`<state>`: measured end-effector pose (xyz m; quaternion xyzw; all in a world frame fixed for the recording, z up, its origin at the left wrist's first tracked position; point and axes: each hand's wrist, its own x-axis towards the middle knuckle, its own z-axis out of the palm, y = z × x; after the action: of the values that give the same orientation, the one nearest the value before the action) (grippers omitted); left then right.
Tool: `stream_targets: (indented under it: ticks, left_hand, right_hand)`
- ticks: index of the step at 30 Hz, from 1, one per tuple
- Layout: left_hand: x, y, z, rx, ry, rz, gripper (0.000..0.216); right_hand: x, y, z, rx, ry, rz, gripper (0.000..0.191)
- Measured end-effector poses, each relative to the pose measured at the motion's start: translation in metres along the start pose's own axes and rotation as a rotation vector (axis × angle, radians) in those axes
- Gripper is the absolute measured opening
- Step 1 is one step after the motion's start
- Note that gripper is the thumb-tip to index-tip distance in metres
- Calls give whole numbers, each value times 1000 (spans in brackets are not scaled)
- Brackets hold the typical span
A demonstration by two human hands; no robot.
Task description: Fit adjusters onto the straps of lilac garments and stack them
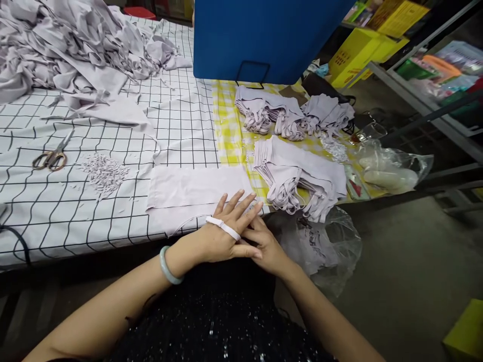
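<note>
One white strap (pixel 223 228) crosses the back of my wide-spread left hand (pixel 231 218), which touches my right hand (pixel 267 246), whose grip I cannot tell, near the pale cloth (pixel 196 185) lying flat on the table (pixel 188 143).

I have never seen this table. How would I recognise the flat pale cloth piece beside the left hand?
Find the white table cover with black grid lines. At its near edge, beside the left hand, lies the pale cloth piece. It is spread flat, whereas the stack to its right has many layers and bunched loops.
</note>
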<state>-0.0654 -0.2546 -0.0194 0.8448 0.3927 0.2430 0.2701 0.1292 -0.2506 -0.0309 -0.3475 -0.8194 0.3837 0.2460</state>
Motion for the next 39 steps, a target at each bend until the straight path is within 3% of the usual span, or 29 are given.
stream_targets:
  ticks: [2,4,7,10,13,20,27,30,32,36,39]
  left_hand:
    - [2,-7,-6,-51,-36,8,114]
    - [0,-15,-8,-85,-61,-26,106]
    - [-2,-24,0,-91,-2,-119,57]
    - [-1,-25,14,-92,148,-171,22]
    - [2,-22,22,-47,217,-199,16]
    - [1,-19,21,41,173,-213,18]
    - [2,-22,24,-28,158,-201,22]
    - [4,-17,14,-251,338,-238,25]
    - [5,-10,1,-554,459,-308,22]
    - [4,4,-22,-1138,453,-415,20]
    - [0,7,-24,-1224,450,-466,24]
  right_hand:
    - [4,-2,-2,174,63,120,12]
    - [10,-4,-5,371,161,289,16]
    - [22,-5,-11,659,285,486,25]
    - [41,-6,-20,831,307,565,30]
    - [63,-7,-33,902,318,571,30]
    - [107,-2,-68,1115,332,559,21]
    - [110,-27,-63,934,291,401,27]
    - [93,-40,-48,871,207,393,29]
    - [79,-44,-36,818,139,389,28]
    - [53,-44,-14,704,63,459,31]
    - [42,-42,-3,623,60,512,33]
